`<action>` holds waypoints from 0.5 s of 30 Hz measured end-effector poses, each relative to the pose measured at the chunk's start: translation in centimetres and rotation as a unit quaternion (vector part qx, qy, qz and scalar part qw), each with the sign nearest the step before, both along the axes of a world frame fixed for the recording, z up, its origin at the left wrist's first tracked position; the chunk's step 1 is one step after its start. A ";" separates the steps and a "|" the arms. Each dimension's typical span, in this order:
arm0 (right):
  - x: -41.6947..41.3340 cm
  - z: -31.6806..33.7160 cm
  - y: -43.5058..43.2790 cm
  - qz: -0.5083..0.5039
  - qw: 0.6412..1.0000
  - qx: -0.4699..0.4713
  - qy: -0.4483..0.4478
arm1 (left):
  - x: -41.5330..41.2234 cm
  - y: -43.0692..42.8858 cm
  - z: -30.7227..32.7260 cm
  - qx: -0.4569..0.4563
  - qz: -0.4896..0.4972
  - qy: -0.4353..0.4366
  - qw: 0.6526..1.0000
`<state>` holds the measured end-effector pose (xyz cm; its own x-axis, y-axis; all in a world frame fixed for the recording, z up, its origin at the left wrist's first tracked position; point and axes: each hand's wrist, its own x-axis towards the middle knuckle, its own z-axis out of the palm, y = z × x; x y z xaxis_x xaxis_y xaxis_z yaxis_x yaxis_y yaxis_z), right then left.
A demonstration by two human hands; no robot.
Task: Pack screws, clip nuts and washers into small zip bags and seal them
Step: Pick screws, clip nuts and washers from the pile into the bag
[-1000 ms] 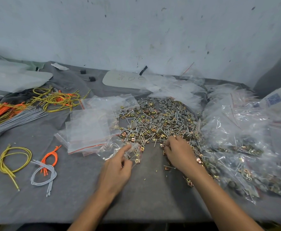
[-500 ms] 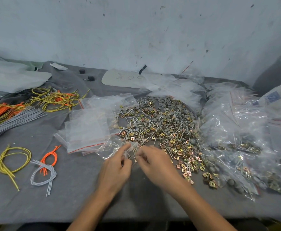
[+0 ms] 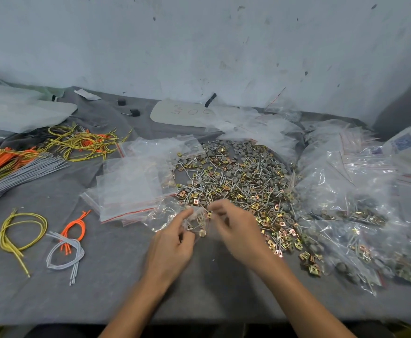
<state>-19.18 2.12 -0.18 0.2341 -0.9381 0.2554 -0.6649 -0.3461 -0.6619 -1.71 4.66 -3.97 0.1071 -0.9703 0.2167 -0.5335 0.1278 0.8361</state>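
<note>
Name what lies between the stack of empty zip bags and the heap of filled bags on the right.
In the head view, a loose pile of screws, clip nuts and grey washers fills that stretch.

**Cords, cloth and a hand-lettered board**

A white board (image 3: 175, 114) with handwriting lies on the grey cloth (image 3: 116, 276), close to the speckled wall (image 3: 199, 45). Just left of the board sit two small black blocks (image 3: 121, 102). Further left lie pale plastic sheets (image 3: 21, 113). Nearer than those are a yellow-and-orange cord tangle (image 3: 82, 142) and a sheaf of grey cords (image 3: 16, 176). Well nearer and left of the board lie a yellow loop (image 3: 21, 230), orange cords (image 3: 76, 226) and a knotted grey bundle (image 3: 65, 254). Far right of the board is a printed bag (image 3: 409, 145).
</note>
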 end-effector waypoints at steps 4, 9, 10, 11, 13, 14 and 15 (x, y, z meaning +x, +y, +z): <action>-3.3 -0.1 -3.8 -0.095 0.981 0.004 0.167 | 0.0 0.0 -0.1 -0.001 0.003 0.000 1.000; -3.8 -0.8 -5.8 -0.048 0.965 0.043 0.253 | 0.0 0.2 0.1 -0.006 0.004 0.006 1.000; -3.6 -0.9 -5.9 -0.042 0.963 0.041 0.263 | 0.0 0.2 0.1 -0.007 0.004 0.004 1.000; -3.4 -0.9 -5.9 -0.037 0.960 0.038 0.274 | 0.0 0.2 0.1 -0.007 0.004 0.001 1.000; -3.2 -1.0 -5.7 -0.025 0.952 0.034 0.304 | 0.0 0.2 0.1 -0.007 0.005 -0.003 1.000; -3.0 -1.0 -5.5 -0.020 0.947 0.029 0.318 | -0.1 0.1 0.1 -0.007 0.005 -0.006 1.000; -2.9 -0.9 -5.3 -0.016 0.944 0.023 0.328 | -0.1 0.1 0.0 -0.008 0.005 -0.008 1.000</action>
<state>-22.06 -3.18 -1.10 0.2986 -0.9541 0.0240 -0.9467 -0.2993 -0.1188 -1.83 4.77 -3.92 0.1140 -0.9654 0.2347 -0.5478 0.1360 0.8255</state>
